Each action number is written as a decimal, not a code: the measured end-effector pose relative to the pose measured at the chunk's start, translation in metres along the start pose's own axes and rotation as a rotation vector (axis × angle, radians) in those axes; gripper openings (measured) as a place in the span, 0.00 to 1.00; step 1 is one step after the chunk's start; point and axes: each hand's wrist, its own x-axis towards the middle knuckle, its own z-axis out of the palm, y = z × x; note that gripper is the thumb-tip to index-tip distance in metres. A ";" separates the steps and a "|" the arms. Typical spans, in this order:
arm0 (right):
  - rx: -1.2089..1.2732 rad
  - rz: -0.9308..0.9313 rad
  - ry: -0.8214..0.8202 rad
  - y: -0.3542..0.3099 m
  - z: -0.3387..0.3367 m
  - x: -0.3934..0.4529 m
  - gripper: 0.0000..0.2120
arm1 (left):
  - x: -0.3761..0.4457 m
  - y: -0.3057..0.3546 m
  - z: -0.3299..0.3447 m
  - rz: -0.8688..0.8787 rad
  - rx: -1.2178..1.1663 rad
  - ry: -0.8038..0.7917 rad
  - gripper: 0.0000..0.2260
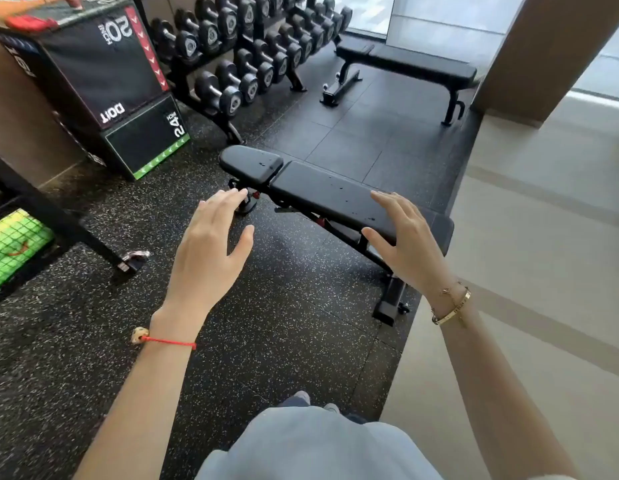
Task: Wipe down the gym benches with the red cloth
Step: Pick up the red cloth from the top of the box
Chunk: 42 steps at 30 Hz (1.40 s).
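Both hands were held out in front, palms down, holding nothing. Left hand [211,237]: fingers straight and slightly spread, over the speckled floor [266,341] beside the near bench [322,192]. Right hand [403,237]: fingers relaxed and extended, in line with the near bench's long pad; contact with the pad could not be told. The near bench lay flat, with droplets visible on its black pads. A far bench [415,62] stood well apart, near the window. The red cloth [29,22] lay on top of the plyo box [104,71] at upper left, far from both hands. A dumbbell rack [245,57] stood between the box and the far bench.
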 end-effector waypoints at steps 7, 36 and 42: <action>0.004 -0.044 -0.088 -0.007 0.026 0.024 0.26 | -0.013 -0.029 0.002 -0.128 0.026 -0.001 0.22; 0.138 -0.323 -0.329 -0.162 0.319 0.491 0.26 | 0.245 -0.381 -0.083 -0.523 0.149 0.196 0.22; 0.133 -0.337 -0.355 -0.175 0.395 0.605 0.26 | 0.337 -0.469 -0.077 -0.563 0.136 0.208 0.21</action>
